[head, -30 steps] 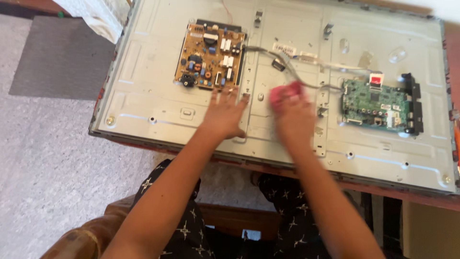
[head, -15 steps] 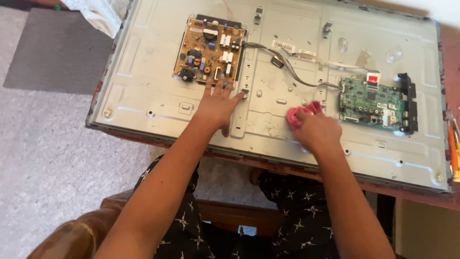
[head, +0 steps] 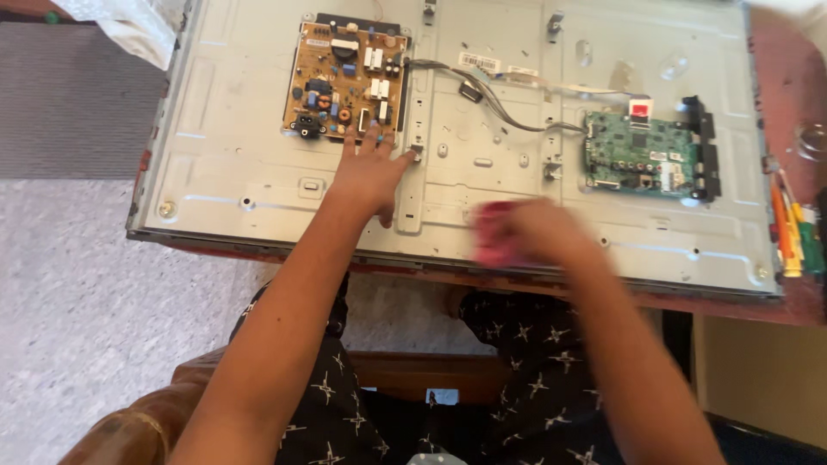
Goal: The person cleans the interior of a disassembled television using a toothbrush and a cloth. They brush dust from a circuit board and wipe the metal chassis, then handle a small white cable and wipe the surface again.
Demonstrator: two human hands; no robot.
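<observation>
A flat television lies face down, its grey metal back panel (head: 241,146) bared. My left hand (head: 372,172) rests flat on the panel, fingers spread, fingertips at the lower edge of the brown power board (head: 346,82). My right hand (head: 530,234), blurred by motion, is closed around a pink cloth (head: 491,237) near the panel's front edge. A green main board (head: 637,155) sits to the right. Grey cables (head: 500,108) run between the two boards.
The panel lies on a reddish-brown table (head: 780,297). Orange and green tools (head: 792,232) lie at the table's right edge. A white cloth (head: 129,26) is at the upper left. Grey carpet (head: 77,284) lies to the left, my patterned dark trousers below.
My right hand with the pink cloth has moved from beside the cables down and left toward the front edge. My left hand has slid up toward the brown board.
</observation>
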